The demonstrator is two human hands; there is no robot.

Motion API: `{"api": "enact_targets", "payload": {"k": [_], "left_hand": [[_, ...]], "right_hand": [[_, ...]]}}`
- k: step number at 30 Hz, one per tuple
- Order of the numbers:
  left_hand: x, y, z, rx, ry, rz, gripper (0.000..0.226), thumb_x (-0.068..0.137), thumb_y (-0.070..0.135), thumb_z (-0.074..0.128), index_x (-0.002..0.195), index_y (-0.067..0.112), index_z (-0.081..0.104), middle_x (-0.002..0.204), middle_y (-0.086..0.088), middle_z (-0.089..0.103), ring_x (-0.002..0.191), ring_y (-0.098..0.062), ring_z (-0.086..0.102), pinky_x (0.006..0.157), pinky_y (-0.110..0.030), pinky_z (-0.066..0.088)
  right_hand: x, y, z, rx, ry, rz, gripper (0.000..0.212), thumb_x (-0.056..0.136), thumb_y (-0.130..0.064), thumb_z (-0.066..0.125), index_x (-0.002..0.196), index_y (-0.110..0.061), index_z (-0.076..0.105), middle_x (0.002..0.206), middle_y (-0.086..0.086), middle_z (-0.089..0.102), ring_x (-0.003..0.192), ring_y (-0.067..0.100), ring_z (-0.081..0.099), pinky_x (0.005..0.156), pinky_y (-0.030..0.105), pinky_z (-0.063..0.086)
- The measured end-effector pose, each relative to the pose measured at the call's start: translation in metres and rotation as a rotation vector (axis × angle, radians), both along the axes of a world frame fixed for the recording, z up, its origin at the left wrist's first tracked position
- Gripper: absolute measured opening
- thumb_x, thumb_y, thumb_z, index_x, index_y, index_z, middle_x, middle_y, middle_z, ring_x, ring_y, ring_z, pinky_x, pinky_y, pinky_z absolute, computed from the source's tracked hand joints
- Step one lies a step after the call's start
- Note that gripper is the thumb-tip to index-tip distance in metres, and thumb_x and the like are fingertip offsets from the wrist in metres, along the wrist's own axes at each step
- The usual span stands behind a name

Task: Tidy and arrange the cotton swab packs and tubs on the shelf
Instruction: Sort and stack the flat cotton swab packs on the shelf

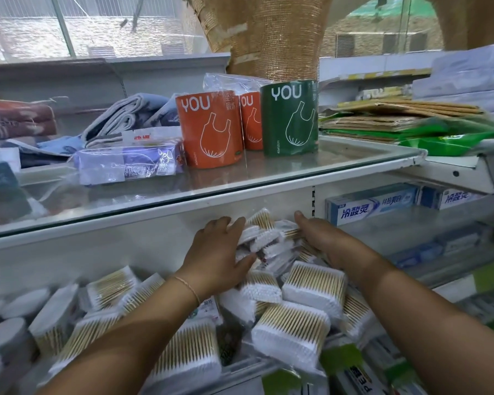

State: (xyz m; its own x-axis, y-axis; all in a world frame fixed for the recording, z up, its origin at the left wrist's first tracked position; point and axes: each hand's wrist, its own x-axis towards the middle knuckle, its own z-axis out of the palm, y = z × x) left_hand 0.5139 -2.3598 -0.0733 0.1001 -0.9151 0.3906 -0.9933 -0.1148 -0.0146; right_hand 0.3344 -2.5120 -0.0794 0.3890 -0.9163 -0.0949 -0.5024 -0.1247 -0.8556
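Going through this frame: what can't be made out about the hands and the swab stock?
Head view throughout.
- Right hand: fingers buried among the swab packs; grip unclear.
- Tubs: blurred, cut by the left edge.
- Packs under the left forearm: hidden by it.
- Pack label print: too small.

The left hand (217,252) and right hand (334,243) are bare, and so are both forearms. A thin bracelet (187,289) circles the left wrist (pale, slender cord or chain).
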Motion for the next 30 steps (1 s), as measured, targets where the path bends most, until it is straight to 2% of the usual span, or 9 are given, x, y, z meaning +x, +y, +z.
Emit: {"api": "enact_targets", "payload": {"k": [2,6,8,11,14,16,19,25,30], "left_hand": [[-0.006,0.007,0.001,-0.062,-0.032,-0.031,0.075,0.087,0.058,0.051,0.149,0.020,0.034,0.148,-0.011,0.043,0.135,-0.031,0.038,0.111,-0.041,0.033],[-0.031,0.016,0.002,-0.272,-0.077,-0.193,0.053,0.083,0.044,0.061,0.128,0.015,0.059,0.121,-0.011,0.062,0.111,-0.031,0.055,0.093,-0.041,0.047],[-0.047,0.018,0.001,-0.282,-0.067,-0.264,0.042,0.085,0.044,0.059,0.115,0.015,0.066,0.110,-0.008,0.062,0.105,-0.026,0.053,0.088,-0.039,0.049],[-0.068,0.027,0.000,-0.130,-0.066,-0.339,0.044,0.088,0.059,0.048,0.104,0.023,0.068,0.100,0.003,0.056,0.098,-0.017,0.045,0.085,-0.036,0.042],[-0.081,0.037,-0.002,0.110,-0.095,-0.397,0.059,0.085,0.076,0.037,0.117,0.033,0.061,0.109,0.007,0.049,0.102,-0.013,0.036,0.090,-0.034,0.034],[-0.087,0.044,-0.003,0.196,-0.164,-0.438,0.069,0.078,0.084,0.038,0.123,0.035,0.057,0.115,0.006,0.049,0.104,-0.013,0.034,0.094,-0.036,0.032],[-0.092,0.050,-0.011,0.229,-0.279,-0.454,0.081,0.067,0.091,0.044,0.121,0.033,0.057,0.112,0.004,0.051,0.103,-0.016,0.034,0.095,-0.037,0.027],[-0.097,0.057,-0.028,0.214,-0.352,-0.420,0.063,0.083,0.065,0.051,0.129,0.021,0.051,0.115,-0.004,0.059,0.121,-0.027,0.039,0.118,-0.054,0.006],[-0.093,0.062,-0.037,0.095,-0.303,-0.429,0.033,0.085,0.044,0.052,0.106,0.021,0.063,0.095,0.001,0.067,0.106,-0.025,0.052,0.119,-0.049,0.014]], "right_hand": [[-0.006,0.006,0.003,-0.045,-0.028,0.029,0.057,0.098,-0.065,0.032,0.110,-0.018,0.063,0.119,0.010,0.065,0.100,0.024,0.062,0.098,0.042,0.048],[-0.025,0.022,0.011,-0.110,-0.109,0.032,0.052,0.100,-0.052,0.043,0.117,-0.007,0.059,0.117,0.016,0.061,0.100,0.026,0.060,0.090,0.042,0.046],[-0.035,0.028,0.012,-0.161,-0.122,0.030,0.047,0.097,-0.049,0.053,0.125,-0.012,0.059,0.123,0.007,0.061,0.104,0.021,0.058,0.086,0.036,0.045],[-0.050,0.040,0.011,-0.209,-0.039,0.127,0.047,0.087,-0.047,0.068,0.126,-0.022,0.059,0.123,0.001,0.061,0.107,0.017,0.060,0.086,0.033,0.049],[-0.060,0.052,0.010,-0.255,0.170,0.269,0.041,0.081,-0.046,0.075,0.118,-0.034,0.060,0.125,-0.007,0.058,0.110,0.013,0.057,0.093,0.033,0.049],[-0.063,0.056,0.008,-0.258,0.336,0.302,0.038,0.078,-0.050,0.075,0.112,-0.045,0.057,0.129,-0.012,0.053,0.110,0.014,0.055,0.093,0.035,0.049],[-0.067,0.061,0.002,-0.211,0.414,0.315,0.053,0.076,-0.048,0.078,0.122,-0.047,0.052,0.136,-0.012,0.047,0.111,0.016,0.054,0.090,0.037,0.052],[-0.065,0.072,-0.003,-0.246,0.438,0.281,0.065,0.067,-0.041,0.087,0.123,-0.044,0.054,0.141,-0.011,0.045,0.114,0.015,0.053,0.089,0.032,0.053],[-0.058,0.083,0.001,-0.287,0.454,0.194,0.062,0.072,-0.032,0.085,0.126,-0.038,0.056,0.138,-0.007,0.049,0.104,0.015,0.054,0.076,0.029,0.055]]}}
